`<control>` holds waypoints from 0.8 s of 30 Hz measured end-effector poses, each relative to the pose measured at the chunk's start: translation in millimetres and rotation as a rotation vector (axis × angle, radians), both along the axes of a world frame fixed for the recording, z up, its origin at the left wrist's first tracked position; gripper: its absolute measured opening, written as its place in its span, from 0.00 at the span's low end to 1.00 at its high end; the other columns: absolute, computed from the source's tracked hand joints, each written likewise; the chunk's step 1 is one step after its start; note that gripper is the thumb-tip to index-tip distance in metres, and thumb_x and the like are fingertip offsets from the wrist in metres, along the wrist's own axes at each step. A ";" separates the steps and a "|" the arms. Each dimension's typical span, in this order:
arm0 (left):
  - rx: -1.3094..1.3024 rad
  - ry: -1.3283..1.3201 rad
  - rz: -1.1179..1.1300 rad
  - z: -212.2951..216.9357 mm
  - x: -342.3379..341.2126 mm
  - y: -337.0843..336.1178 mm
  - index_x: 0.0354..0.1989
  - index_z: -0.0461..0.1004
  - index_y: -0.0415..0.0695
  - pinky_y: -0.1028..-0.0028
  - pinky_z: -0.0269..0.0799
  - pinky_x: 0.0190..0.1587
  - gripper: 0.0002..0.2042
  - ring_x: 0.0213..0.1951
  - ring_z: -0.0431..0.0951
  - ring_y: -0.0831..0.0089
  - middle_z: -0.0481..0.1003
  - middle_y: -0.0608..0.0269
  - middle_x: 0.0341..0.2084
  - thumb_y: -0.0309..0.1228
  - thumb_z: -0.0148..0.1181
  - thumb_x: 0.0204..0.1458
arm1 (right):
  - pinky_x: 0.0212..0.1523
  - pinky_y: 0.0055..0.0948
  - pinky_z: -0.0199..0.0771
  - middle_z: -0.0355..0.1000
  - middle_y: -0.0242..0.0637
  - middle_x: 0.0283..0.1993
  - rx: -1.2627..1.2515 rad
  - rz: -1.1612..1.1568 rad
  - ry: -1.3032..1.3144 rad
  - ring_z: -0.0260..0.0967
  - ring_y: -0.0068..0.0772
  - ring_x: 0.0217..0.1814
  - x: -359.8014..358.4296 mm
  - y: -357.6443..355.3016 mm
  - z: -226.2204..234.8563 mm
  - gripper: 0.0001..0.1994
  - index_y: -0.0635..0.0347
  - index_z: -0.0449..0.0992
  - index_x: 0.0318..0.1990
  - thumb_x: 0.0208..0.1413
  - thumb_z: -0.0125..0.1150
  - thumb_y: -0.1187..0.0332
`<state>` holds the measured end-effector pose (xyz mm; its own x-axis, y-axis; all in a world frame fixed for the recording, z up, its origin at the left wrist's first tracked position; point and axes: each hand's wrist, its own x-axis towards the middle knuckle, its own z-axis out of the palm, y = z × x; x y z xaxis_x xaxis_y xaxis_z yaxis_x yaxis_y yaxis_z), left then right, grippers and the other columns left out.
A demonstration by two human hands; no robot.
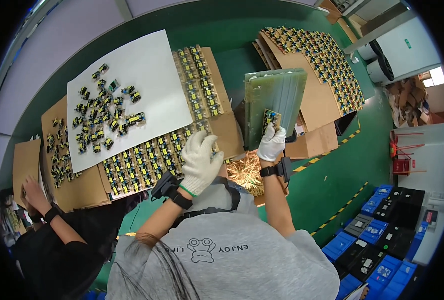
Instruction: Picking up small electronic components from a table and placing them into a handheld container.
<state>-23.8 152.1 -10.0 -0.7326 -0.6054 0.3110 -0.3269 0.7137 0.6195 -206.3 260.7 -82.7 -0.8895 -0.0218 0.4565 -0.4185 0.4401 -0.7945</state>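
Note:
My right hand (272,144), in a white glove, pinches a small circuit board (271,119) with yellow and black parts. The board is held upright in front of a block of pale green panels (256,107); whether it touches them I cannot tell. My left hand (200,162) wears a cream knitted glove with a green cuff. Its thumb and fingers are apart, with nothing visible between them. It hovers over or rests on the near right end of several rows of similar circuit boards (152,159) on cardboard.
A white sheet (147,65) bears a loose heap of circuit boards. More boards cover cardboard (307,75) at the far right. A co-worker's hands (34,196) are at the far left. A box with crinkled gold foil (246,172) sits below the panels. Blue and black crates (382,235) stand lower right.

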 end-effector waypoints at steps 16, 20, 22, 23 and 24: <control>0.063 -0.005 0.064 -9.1 -24.8 -12.3 0.43 0.71 0.45 0.54 0.58 0.54 0.19 0.54 0.63 0.51 0.66 0.50 0.47 0.32 0.63 0.39 | 0.27 0.39 0.63 0.68 0.48 0.24 0.201 0.083 0.048 0.65 0.48 0.25 -47.0 9.6 2.2 0.14 0.66 0.69 0.32 0.61 0.44 0.62; 0.052 -0.018 0.018 -3.3 -36.1 -6.7 0.43 0.71 0.45 0.55 0.58 0.54 0.19 0.54 0.63 0.52 0.66 0.51 0.47 0.32 0.63 0.40 | 0.27 0.40 0.62 0.67 0.50 0.22 0.223 -0.017 0.058 0.65 0.53 0.25 -41.0 6.3 -2.7 0.17 0.68 0.69 0.34 0.63 0.40 0.61; 0.040 -0.017 0.016 -2.6 -39.4 -2.2 0.43 0.71 0.46 0.55 0.58 0.54 0.19 0.54 0.62 0.52 0.67 0.51 0.47 0.33 0.63 0.40 | 0.29 0.44 0.63 0.67 0.54 0.24 0.155 -0.038 0.081 0.65 0.58 0.28 -34.7 0.0 -4.7 0.15 0.68 0.69 0.33 0.61 0.43 0.62; 0.030 -0.020 0.018 -1.8 -41.8 -0.8 0.43 0.71 0.46 0.56 0.57 0.54 0.18 0.55 0.62 0.52 0.67 0.52 0.47 0.33 0.62 0.41 | 0.31 0.48 0.64 0.68 0.58 0.26 0.087 -0.055 0.101 0.65 0.63 0.30 -32.6 -0.6 -6.2 0.14 0.68 0.69 0.32 0.60 0.46 0.63; 0.028 -0.018 0.023 -2.5 -43.1 -0.6 0.43 0.71 0.46 0.56 0.57 0.54 0.18 0.55 0.62 0.52 0.67 0.52 0.47 0.33 0.62 0.41 | 0.31 0.46 0.64 0.68 0.59 0.27 0.184 0.000 -0.086 0.64 0.65 0.30 -26.5 4.0 -11.7 0.16 0.69 0.69 0.35 0.61 0.45 0.62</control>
